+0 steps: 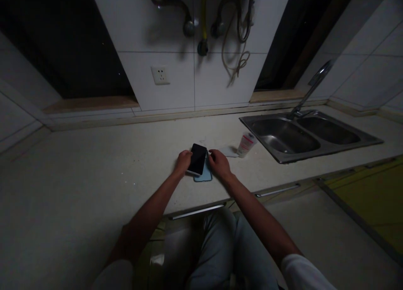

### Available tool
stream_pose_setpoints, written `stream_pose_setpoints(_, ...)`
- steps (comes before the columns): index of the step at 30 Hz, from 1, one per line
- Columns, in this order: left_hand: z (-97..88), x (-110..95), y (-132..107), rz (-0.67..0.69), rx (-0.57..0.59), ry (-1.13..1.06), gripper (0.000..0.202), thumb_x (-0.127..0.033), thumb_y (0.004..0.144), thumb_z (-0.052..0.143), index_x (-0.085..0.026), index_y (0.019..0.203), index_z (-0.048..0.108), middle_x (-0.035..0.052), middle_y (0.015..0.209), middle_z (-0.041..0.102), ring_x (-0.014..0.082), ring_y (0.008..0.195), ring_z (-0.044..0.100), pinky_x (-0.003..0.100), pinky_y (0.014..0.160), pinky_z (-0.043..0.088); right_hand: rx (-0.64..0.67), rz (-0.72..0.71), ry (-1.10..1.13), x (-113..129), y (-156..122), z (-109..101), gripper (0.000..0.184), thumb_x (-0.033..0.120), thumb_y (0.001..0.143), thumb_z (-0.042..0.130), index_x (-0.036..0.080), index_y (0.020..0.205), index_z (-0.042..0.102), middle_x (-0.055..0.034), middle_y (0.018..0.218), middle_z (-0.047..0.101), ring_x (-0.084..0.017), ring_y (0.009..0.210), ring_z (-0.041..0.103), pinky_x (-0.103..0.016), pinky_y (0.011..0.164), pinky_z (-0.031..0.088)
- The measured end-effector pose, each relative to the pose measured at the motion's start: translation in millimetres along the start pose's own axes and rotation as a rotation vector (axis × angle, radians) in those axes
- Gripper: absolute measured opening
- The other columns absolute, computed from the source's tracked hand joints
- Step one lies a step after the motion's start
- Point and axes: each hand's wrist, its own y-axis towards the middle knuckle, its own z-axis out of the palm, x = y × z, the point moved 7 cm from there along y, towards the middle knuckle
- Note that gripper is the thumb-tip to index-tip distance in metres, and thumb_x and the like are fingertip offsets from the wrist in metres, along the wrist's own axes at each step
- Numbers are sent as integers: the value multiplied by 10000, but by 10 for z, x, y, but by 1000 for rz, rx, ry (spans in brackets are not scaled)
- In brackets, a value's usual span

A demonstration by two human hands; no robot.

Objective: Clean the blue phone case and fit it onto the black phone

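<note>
My left hand (184, 160) is closed on the left side of a black-screened smartphone (197, 159), its thumb along the edge. The smartphone is tilted a little, its top turned slightly left. Partly under it, a light blue phone case or second phone (204, 174) with a dark rim shows on the counter. Beside the smartphone's upper right edge, my right hand (219, 163) is closed with its fingers curled. What it grips, if anything, is hidden. A pale flat piece (228, 151) lies just beyond the right hand, next to a clear plastic cup (246, 145) with pink print.
The white counter (151, 155) extends to both sides. A double steel sink (283, 134) with a faucet (311, 88) is at the right. Pipes and a wall socket (160, 75) are on the tiled wall. Drawer handles (197, 212) run under the counter's front edge.
</note>
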Motion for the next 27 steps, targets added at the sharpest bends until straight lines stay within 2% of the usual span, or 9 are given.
stream_pose_setpoints(4,11,19,-30,1,6,76,166,-262,792,501,-177,767,642,26,706,641,197,730,605,274,649,430,12,-2,-29,2,12,11,324,260,941,502,152,1212,644,-118,1049,709,-235,950,641,-347,865,490)
stream_pose_setpoints(7,39,31,-52,-29,24,131,247,-236,812,517,-179,1001,667,58,874,715,210,816,657,281,687,475,29,2,-29,-3,21,21,337,259,941,503,150,1228,643,-123,1068,713,-242,976,643,-355,890,489)
stream_pose_setpoints(10,46,-6,-78,-23,29,224,417,-216,835,520,-175,1240,610,117,1122,726,236,946,685,316,772,511,54,12,-47,-7,23,32,349,261,947,505,137,1236,655,-147,1111,719,-260,1041,646,-378,939,480)
stream_pose_setpoints(14,56,-116,-140,54,52,399,471,-233,896,480,-163,1354,561,155,1305,672,272,1136,658,371,941,497,54,29,-51,-12,23,22,355,235,945,505,157,1242,682,-137,1159,739,-256,1090,668,-377,984,481)
stream_pose_setpoints(19,123,-189,-231,167,146,625,521,-240,967,372,-147,1471,469,155,1366,642,272,1239,621,375,1043,451,48,49,-5,-29,19,-13,374,245,931,511,172,1237,713,-112,1136,771,-260,1045,719,-374,960,521)
stream_pose_setpoints(23,138,-155,-261,159,147,768,527,-265,1001,323,-127,1498,430,172,1342,653,279,1194,652,376,1007,477,38,67,105,-63,-6,-40,373,294,923,519,173,1195,743,-112,1130,775,-279,1051,728,-397,961,535)
stream_pose_setpoints(27,140,-154,-277,145,100,862,527,-293,1020,293,-115,1502,408,191,1267,688,295,1129,683,393,948,504,43,96,302,-132,-22,17,348,339,893,558,199,1133,767,-84,1140,775,-268,1070,724,-395,973,541)
